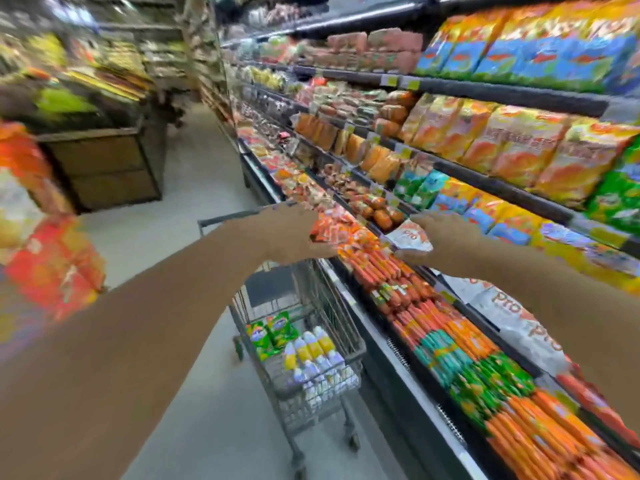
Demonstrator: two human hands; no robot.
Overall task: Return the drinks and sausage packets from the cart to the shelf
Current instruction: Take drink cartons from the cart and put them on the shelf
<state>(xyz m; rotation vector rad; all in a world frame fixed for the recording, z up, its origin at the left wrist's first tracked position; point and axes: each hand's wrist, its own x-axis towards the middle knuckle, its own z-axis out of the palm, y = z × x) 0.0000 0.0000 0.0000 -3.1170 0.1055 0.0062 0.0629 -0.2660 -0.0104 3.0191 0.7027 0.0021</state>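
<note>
Both arms reached forward over the chilled display shelf (391, 344) on the right of the aisle. The left hand (287, 233) lay against an orange plastic sausage packet (327, 225) above the bottom tier; the thumb pointed toward the shelf, but blur hid whether the fingers curled round the packet, so the grip could not be told. The right hand (446, 233) gripped a white-and-orange flat packet printed "Pro" (410, 237), fingers curled over its far edge, held just above the rows of orange sausage sticks (381, 268).

The grey wire shopping cart (332, 306) stood in the aisle touching the shelf's front edge, below the left hand. In its basket lay two green-and-white pouches (272, 332) and, just beside them, a cluster of small white drink bottles with yellow and pale purple labels (317, 358).

Further "Pro" packets (509, 306) lay on the tier under the right forearm. Green sausage packs (491, 379) lay nearer the camera in the bottom tier. The picture was motion-blurred throughout.
</note>
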